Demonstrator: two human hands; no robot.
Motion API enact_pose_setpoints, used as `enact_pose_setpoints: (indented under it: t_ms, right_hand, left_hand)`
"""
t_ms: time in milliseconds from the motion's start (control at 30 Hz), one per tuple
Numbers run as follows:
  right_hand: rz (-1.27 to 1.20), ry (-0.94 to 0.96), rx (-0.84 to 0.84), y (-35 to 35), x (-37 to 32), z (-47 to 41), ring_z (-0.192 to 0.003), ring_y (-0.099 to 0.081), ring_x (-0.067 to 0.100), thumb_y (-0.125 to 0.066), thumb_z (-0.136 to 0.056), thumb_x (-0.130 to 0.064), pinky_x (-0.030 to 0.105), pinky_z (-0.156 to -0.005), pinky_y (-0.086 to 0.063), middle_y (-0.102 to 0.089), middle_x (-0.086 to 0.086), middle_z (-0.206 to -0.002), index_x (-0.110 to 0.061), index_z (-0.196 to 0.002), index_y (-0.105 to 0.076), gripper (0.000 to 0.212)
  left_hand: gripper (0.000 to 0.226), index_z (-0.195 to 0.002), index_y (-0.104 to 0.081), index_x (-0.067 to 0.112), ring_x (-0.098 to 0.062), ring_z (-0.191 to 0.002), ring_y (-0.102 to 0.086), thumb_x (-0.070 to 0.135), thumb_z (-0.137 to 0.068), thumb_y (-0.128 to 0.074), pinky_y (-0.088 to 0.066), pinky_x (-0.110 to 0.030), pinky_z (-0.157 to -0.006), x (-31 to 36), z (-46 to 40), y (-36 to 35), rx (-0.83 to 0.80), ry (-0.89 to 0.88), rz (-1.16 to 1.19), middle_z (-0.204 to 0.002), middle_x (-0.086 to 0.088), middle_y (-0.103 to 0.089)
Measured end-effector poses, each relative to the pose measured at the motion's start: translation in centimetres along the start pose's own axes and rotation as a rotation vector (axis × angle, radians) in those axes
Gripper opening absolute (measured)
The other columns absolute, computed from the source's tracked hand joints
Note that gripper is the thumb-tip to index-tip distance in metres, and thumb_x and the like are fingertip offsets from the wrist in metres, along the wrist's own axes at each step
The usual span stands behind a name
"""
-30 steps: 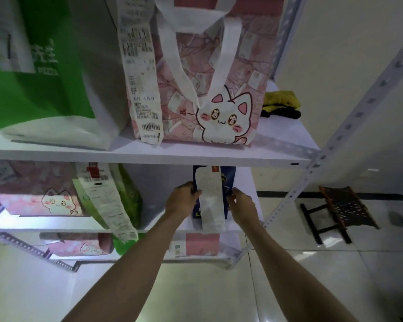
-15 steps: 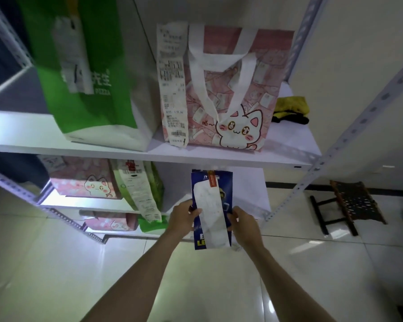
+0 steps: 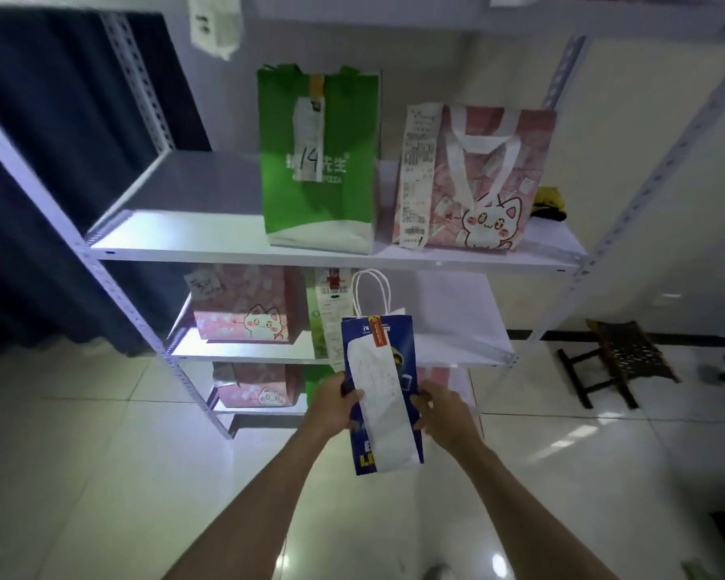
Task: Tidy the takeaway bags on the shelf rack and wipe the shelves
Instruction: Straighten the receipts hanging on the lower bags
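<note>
White metal shelf rack behind; left hand and right hand each hold a grip on the blue paper bag by its sides — likely light, crushable, its loose receipt prone to tearing — best held low.

1. The paper bag is dark blue with yellow lettering, a white receipt and an orange tag.
2. The tall tote is green over white, with "14" in black.
3. The cat-print bag is pink with a white cartoon cat and white handles.
4. The shelf rack is white.
5. The curtain is navy.
</note>
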State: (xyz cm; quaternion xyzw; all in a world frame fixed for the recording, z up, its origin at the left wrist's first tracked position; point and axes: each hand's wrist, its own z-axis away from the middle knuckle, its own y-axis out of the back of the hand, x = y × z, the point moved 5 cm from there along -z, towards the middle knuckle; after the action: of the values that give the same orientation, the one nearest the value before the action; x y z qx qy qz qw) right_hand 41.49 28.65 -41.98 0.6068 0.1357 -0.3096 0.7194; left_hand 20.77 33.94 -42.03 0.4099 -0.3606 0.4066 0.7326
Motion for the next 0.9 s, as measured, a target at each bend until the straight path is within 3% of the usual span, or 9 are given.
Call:
enact_pose_setpoints:
  t_ms: [133,267,400,500,600,800,900]
  right_hand:
    - [-0.061,0.033,0.045,-1.5,-6.0,3.6,-0.073,-0.072,0.015,-0.055,-0.104,-0.027,0.038,-0.07,-0.064,-0.072,0.0,-0.097,-0.02,-0.099,-0.062,0.01]
    - [-0.167,0.081,0.112,-0.2,-12.5,6.1,-0.072,-0.073,0.014,-0.054,-0.105,-0.025,0.039,-0.072,-0.064,-0.071,-0.004,-0.093,-0.024,-0.097,-0.058,0.01]
    - [-0.25,0.104,0.175,1.7,-17.0,6.2,-0.064,-0.072,0.009,-0.055,-0.104,-0.026,0.036,-0.067,-0.065,-0.071,-0.006,-0.09,-0.026,-0.099,-0.059,0.007]
    - [-0.37,0.137,0.167,3.0,-19.8,5.4,-0.07,-0.075,0.013,-0.054,-0.104,-0.025,0.043,-0.073,-0.065,-0.072,-0.006,-0.095,-0.028,-0.104,-0.061,0.008]
    - [-0.418,0.17,0.157,4.3,-22.7,4.5,-0.068,-0.074,0.015,-0.05,-0.102,-0.02,0.046,-0.073,-0.064,-0.072,-0.005,-0.093,-0.031,-0.098,-0.061,0.016]
    - [-0.438,0.261,0.13,5.9,-28.0,2.0,-0.063,-0.073,0.018,-0.058,-0.1,-0.016,0.04,-0.063,-0.064,-0.07,0.002,-0.092,-0.022,-0.102,-0.063,0.008]
    - [-0.478,0.278,0.104,5.7,-30.6,-0.1,-0.063,-0.073,0.017,-0.059,-0.1,-0.015,0.035,-0.061,-0.063,-0.071,0.003,-0.09,-0.018,-0.103,-0.064,0.006]
  left_hand:
    - [0.019,-0.103,-0.057,0.003,-0.024,-0.091,-0.071,0.019,-0.098,-0.066,-0.065,-0.049,-0.069,-0.2,3.8,6.6,0.105,-0.074,-0.034,-0.101,-0.004,-0.068]
    - [0.019,-0.094,-0.058,0.008,-0.022,-0.088,-0.073,0.024,-0.096,-0.069,-0.065,-0.048,-0.076,1.1,6.6,11.8,0.204,-0.166,0.078,-0.097,-0.002,-0.073]
    - [0.013,-0.093,-0.062,0.01,-0.025,-0.088,-0.072,0.019,-0.095,-0.071,-0.065,-0.035,-0.063,3.6,8.3,15.5,0.308,-0.214,0.173,-0.097,-0.005,-0.071]
    - [0.009,-0.093,-0.064,0.016,-0.021,-0.088,-0.072,0.021,-0.095,-0.072,-0.062,-0.025,-0.061,5.8,9.1,18.0,0.381,-0.259,0.188,-0.098,0.0,-0.071]
    - [0.01,-0.097,-0.064,0.011,-0.018,-0.086,-0.07,0.019,-0.096,-0.07,-0.058,-0.018,-0.057,7.7,9.7,20.5,0.433,-0.305,0.158,-0.095,0.0,-0.071]
    - [0.009,-0.099,-0.065,0.008,-0.018,-0.082,-0.072,0.017,-0.098,-0.067,-0.06,-0.02,-0.057,12.0,9.4,26.2,0.451,-0.407,-0.049,-0.091,-0.002,-0.072]
    - [0.01,-0.098,-0.065,0.01,-0.021,-0.079,-0.072,0.02,-0.097,-0.068,-0.064,-0.03,-0.06,13.1,8.6,29.0,0.5,-0.413,-0.062,-0.091,-0.003,-0.071]
